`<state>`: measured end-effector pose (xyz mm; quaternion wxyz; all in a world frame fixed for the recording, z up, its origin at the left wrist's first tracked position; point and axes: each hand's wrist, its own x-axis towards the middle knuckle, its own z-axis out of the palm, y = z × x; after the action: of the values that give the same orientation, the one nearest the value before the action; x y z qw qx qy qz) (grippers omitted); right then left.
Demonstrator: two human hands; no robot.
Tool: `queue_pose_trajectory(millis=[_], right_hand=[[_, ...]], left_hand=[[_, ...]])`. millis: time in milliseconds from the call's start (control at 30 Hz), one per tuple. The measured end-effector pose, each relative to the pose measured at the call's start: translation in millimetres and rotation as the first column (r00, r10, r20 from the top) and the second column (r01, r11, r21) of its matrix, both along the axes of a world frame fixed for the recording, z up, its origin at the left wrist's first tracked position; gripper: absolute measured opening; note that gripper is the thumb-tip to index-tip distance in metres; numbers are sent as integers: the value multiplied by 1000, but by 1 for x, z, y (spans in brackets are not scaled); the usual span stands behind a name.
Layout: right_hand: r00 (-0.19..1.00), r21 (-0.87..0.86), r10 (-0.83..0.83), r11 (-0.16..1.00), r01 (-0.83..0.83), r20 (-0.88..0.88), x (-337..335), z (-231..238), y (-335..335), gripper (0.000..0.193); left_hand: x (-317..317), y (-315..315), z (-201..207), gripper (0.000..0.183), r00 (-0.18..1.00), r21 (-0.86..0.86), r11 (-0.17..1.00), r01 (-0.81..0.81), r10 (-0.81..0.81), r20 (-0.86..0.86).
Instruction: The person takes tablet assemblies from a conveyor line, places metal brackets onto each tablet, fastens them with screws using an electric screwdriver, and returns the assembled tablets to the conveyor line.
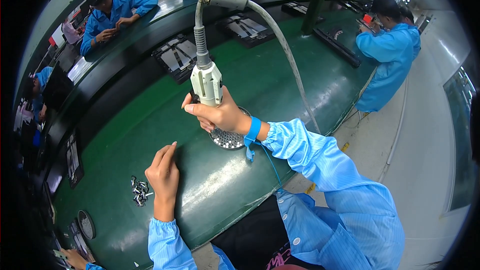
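Note:
My right hand (223, 112) is wrapped round the lower body of a cream electric screwdriver (206, 81), which hangs upright from a grey cable. Its bit is hidden by my hand. Just beyond my right wrist and partly covered by it sits a round perforated tray (228, 140), with small white-looking pieces in its holes. On the green bench my left hand (162, 176) lies with its fingers stretched out, seemingly holding nothing. A small heap of black and silver screw-like parts (140, 190) lies left of it. A blue band (254, 129) with a cord circles my right wrist.
A dark conveyor (132, 45) carries flat black and silver units (177, 56) past the green bench (125, 135). A second round tray (86, 224) stands at lower left, near another person's hand (75, 260). Co-workers in blue (392, 52) sit around. A green post (318, 2) rises behind.

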<state>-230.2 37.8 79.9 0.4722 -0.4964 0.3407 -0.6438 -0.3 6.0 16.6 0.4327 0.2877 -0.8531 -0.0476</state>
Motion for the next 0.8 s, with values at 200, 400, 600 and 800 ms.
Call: queue_pose_trajectory(millis=[200,400,600,800], right_hand=[[1000,-25,-14,1000,13,-10,-1,-1,1,13],[1000,-28,-13,1000,13,-2,1,1,1,13],[1000,-23,-9,1000,9,2,0,1,2,13],[1000,0,8,1000,-8,-1,0,-1,0,13]], left_hand=[[-1,2,4,27,998,97,995,-12,19,-65],[-1,-1,0,4,994,31,998,-62,64,-92],[9,-1,-2,16,999,10,1000,-19,19,41],[-9,9,13,13,995,83,996,-42,49,-89]])
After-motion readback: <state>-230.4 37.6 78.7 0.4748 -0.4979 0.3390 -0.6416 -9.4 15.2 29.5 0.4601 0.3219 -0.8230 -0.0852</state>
